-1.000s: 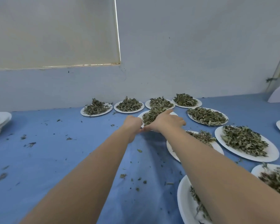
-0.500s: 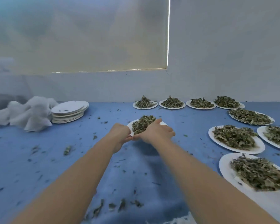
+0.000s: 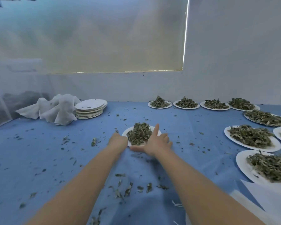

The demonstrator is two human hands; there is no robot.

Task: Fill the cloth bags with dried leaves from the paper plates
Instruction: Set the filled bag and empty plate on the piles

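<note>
A white paper plate (image 3: 125,133) heaped with dried leaves (image 3: 139,133) sits on the blue cloth (image 3: 39,159) mid-table. My left hand (image 3: 118,140) is curled at the plate's left rim and seems to grip it; its fingers are hidden. My right hand (image 3: 156,142) lies at the plate's near right rim with fingers spread, index finger straight and thumb stretched left under the rim. A crumpled heap of white cloth bags (image 3: 55,109) lies at the far left by the wall.
A stack of empty paper plates (image 3: 90,108) stands beside the cloth heap. Several leaf-filled plates line the back wall (image 3: 186,104) and the right side (image 3: 251,138). Loose leaf bits (image 3: 128,189) litter the cloth. White fabric (image 3: 269,202) lies at the near right.
The plate has slid left and nearer, away from the other filled plates, and the view has swung left. My right hand's fingers have spread open off the rim.
</note>
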